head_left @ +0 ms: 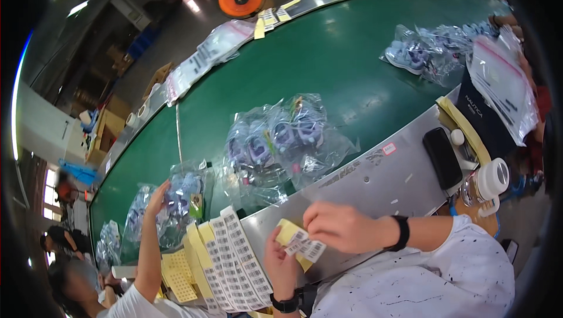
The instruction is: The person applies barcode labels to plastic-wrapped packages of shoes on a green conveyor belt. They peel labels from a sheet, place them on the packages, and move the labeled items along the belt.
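Note:
My left hand (280, 266) grips a short strip of barcode labels (297, 242) on yellow backing paper, just over the near metal edge. The fingers of my right hand (345, 227) are pinched together at the upper right side of that strip, by a white label. Exactly what the right fingertips hold is partly hidden by the hand. Beyond my hands, pale blue shoes in clear plastic bags (278, 136) lie on the green conveyor belt (340, 42). Long sheets of barcode labels (234, 259) hang over the edge at my left.
At the left a co-worker's hand (157, 199) reaches over more bagged shoes (183, 198). On the right stand a dark box (472, 107), a black case (443, 158) and a white-lidded jar (492, 178). Plastic bags (208, 54) lie along the far edge.

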The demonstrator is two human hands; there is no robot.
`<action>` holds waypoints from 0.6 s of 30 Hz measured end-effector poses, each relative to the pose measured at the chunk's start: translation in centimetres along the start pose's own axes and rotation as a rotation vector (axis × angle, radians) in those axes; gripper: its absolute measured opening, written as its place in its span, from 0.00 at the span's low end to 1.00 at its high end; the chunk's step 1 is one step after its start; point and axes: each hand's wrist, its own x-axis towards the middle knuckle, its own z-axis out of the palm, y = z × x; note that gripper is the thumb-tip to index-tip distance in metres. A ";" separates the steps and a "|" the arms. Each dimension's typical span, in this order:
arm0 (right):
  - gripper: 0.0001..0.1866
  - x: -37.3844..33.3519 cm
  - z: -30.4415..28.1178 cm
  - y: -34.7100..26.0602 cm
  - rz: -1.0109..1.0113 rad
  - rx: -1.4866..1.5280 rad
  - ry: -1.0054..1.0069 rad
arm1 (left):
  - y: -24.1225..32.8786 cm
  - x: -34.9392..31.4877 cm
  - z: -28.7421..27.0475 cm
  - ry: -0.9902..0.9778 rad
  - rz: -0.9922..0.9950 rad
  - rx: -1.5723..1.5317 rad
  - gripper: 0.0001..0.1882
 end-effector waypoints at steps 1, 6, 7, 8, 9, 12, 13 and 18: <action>0.02 1.0 -1.6 -0.2 -0.038 -0.033 0.075 | 0.1 0.4 -0.3 0.052 -0.035 0.010 0.23; 0.18 7.9 -11.9 6.5 0.282 0.385 0.686 | -4.9 2.3 -2.3 0.251 0.035 -0.100 0.19; 0.26 8.0 -14.1 9.8 0.438 0.355 0.651 | -4.9 2.4 -1.8 0.263 0.054 -0.093 0.18; 0.33 7.5 -15.5 13.7 0.597 0.330 0.609 | -4.9 2.6 -1.4 0.281 0.071 -0.086 0.17; 0.37 7.2 -15.9 16.9 0.732 0.314 0.556 | -5.0 2.7 -1.0 0.288 0.097 -0.106 0.15; 0.43 8.8 -15.1 21.8 0.906 0.359 0.483 | -4.7 2.3 -0.8 0.334 0.074 -0.061 0.15; 0.45 9.4 -14.8 22.7 0.931 0.389 0.481 | -4.5 2.4 -0.7 0.331 0.062 -0.045 0.15; 0.44 13.5 -12.3 25.2 0.888 0.029 0.537 | -4.6 2.3 -0.5 0.369 0.050 -0.043 0.13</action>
